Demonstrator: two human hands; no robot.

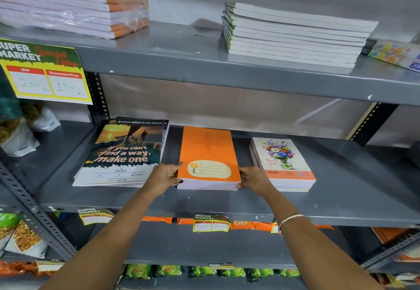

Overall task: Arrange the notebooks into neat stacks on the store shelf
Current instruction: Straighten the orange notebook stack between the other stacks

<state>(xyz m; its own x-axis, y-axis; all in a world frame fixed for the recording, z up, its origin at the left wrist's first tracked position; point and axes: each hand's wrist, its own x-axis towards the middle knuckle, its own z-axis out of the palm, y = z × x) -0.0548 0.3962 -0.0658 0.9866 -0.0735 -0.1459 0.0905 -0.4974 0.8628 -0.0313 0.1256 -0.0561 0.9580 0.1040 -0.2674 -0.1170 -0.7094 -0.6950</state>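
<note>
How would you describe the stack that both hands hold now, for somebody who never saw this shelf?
On the middle grey shelf lie three notebook stacks. Take the centre one, the orange stack, gripped by the left hand and right hand. Its neighbours have picture covers; its cover is plain orange with a cream label.

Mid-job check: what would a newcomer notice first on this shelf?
The orange notebook stack at the middle shelf's centre, gripped at its near corners by the left hand and right hand. Then the yellow price sign hanging at upper left.
</note>
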